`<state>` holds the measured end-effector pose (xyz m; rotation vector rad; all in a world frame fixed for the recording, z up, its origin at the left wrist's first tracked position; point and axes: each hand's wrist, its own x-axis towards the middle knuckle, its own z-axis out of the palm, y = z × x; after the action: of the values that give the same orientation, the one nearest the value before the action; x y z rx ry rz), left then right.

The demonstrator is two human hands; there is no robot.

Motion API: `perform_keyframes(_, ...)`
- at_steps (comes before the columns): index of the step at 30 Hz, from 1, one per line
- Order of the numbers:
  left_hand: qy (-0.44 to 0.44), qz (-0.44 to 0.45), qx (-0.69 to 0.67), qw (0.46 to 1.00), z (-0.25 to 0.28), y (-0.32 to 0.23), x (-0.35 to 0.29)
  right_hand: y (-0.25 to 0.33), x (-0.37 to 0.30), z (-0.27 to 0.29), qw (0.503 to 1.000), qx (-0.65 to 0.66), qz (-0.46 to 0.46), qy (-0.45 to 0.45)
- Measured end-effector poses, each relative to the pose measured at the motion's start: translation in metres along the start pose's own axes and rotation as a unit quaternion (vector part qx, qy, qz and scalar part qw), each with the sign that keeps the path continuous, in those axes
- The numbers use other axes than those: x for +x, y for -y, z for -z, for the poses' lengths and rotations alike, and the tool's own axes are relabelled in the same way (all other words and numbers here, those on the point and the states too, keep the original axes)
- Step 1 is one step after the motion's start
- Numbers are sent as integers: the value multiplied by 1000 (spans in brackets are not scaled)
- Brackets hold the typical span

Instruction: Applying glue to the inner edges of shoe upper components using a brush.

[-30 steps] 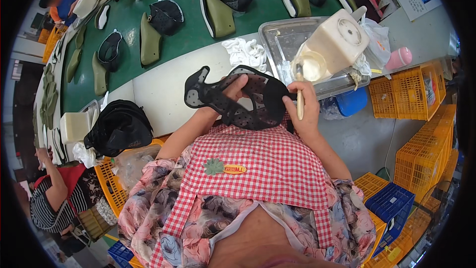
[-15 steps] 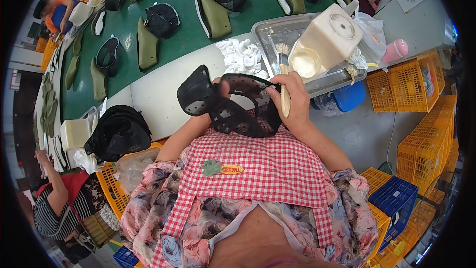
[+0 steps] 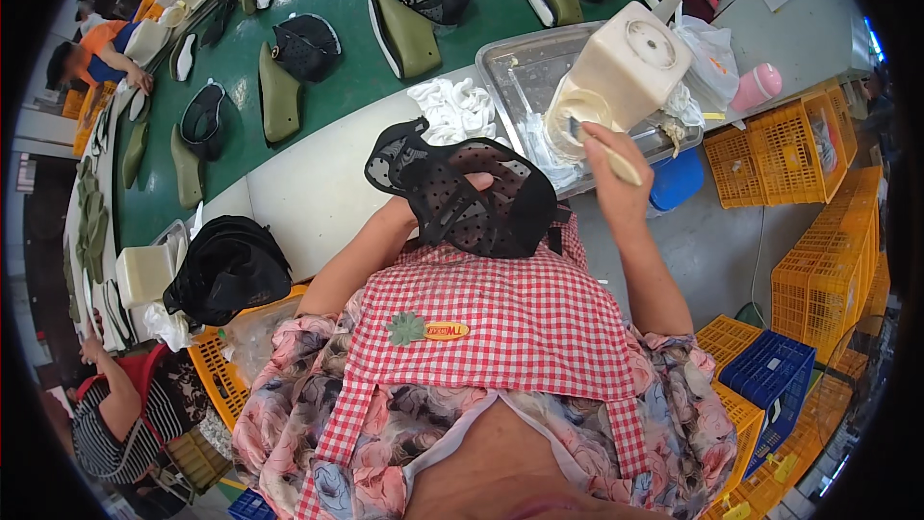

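Observation:
My left hand (image 3: 478, 180) holds a black dotted mesh shoe upper (image 3: 452, 197) in front of the apron; its thumb shows over the mesh and the other fingers are hidden beneath. In my right hand (image 3: 613, 156) is a brush with a pale wooden handle (image 3: 626, 169). The brush's head points down into the round open mouth (image 3: 568, 108) of an off-white plastic dispenser (image 3: 643, 48), where pale paste shows. This dispenser lies tilted in a clear plastic tray (image 3: 498, 65). Crumpled white cloth (image 3: 452, 108) rests left of the tray.
On the green conveyor belt (image 3: 337, 106) stand several olive shoe lasts (image 3: 279, 94) with black uppers (image 3: 306, 46). A black bundle (image 3: 228, 268) sits at the left. Yellow crates (image 3: 828, 274) and a blue crate (image 3: 770, 385) stand right. Co-workers (image 3: 111, 414) are at the left.
My right hand has left the shoe upper and moved right with the brush, whose head now dips into the dispenser's mouth. The upper has turned and shifted slightly right in my left hand.

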<state>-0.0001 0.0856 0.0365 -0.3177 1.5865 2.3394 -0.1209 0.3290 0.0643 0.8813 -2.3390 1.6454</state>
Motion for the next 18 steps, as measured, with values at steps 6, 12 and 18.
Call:
perform_keyframes(6, 35, 33, -35, 998, -8, -12, 4, -33, 15, 19, 994, -86, -60, -5)
perform_keyframes(12, 94, 81, -53, 991, -9, -21, 10, -48, 19, 17, 977, -191, 43, 85)
perform_keyframes(18, 110, 66, -67, 990, -1, -11, 17, -29, 17, 19, 989, -5, -126, 80)
